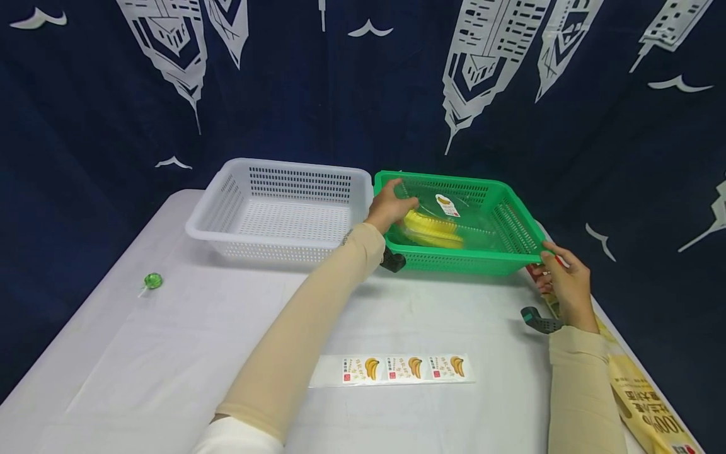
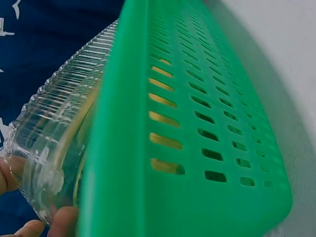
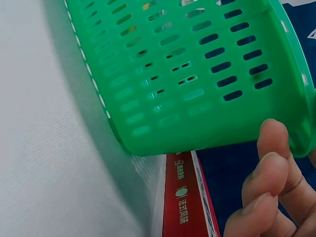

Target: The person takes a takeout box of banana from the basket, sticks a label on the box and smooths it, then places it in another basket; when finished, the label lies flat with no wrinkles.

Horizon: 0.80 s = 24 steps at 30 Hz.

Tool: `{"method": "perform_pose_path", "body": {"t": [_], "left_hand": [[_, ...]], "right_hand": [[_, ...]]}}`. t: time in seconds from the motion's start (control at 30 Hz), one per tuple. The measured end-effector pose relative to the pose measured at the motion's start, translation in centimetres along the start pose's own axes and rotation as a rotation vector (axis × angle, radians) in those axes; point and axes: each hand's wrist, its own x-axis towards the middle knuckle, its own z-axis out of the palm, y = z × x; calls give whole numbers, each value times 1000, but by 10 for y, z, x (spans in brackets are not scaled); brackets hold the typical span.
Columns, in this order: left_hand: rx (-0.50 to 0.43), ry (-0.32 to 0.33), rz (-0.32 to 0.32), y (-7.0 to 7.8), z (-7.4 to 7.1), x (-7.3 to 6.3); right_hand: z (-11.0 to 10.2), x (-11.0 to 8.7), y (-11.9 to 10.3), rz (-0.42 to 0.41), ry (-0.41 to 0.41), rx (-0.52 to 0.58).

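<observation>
A clear plastic box [image 2: 54, 118] with yellow bananas [image 1: 432, 230] inside and a banana sticker [image 1: 447, 205] on top is in the green basket [image 1: 454, 260]. My left hand [image 1: 391, 207] holds the box at its left end, with fingertips and thumb on the clear plastic in the left wrist view. Part of the box is hidden behind the basket wall there. At the basket's front right corner, my right hand [image 1: 569, 284] grips the rim, thumb above and fingers below; in the right wrist view the fingers [image 3: 269, 173] curl beside the corner.
A white basket [image 1: 272, 247] stands left of the green one. On the table lie a green lollipop [image 1: 152, 281] and a strip of banana stickers [image 1: 405, 369]. A red package [image 3: 182, 197] sits under the right corner, and a yellow bag [image 1: 646, 397] lies along the right edge.
</observation>
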Motion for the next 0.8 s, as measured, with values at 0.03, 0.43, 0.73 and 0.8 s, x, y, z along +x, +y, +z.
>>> {"method": "perform_pose_path", "body": {"t": [0.03,0.43,0.73,0.8], "left_hand": [[16,-2,-3,-1,1,2],[99,53,21,-1,8,-1],[96,64,67,1,17,-4],[80,50,79,-1,19,-3]], "right_hand": [[0,0,0,-1,0,-1],[1,2,1,2,23,12],[1,2,1,5,14,15],[1,1,1,5,11,16]]}}
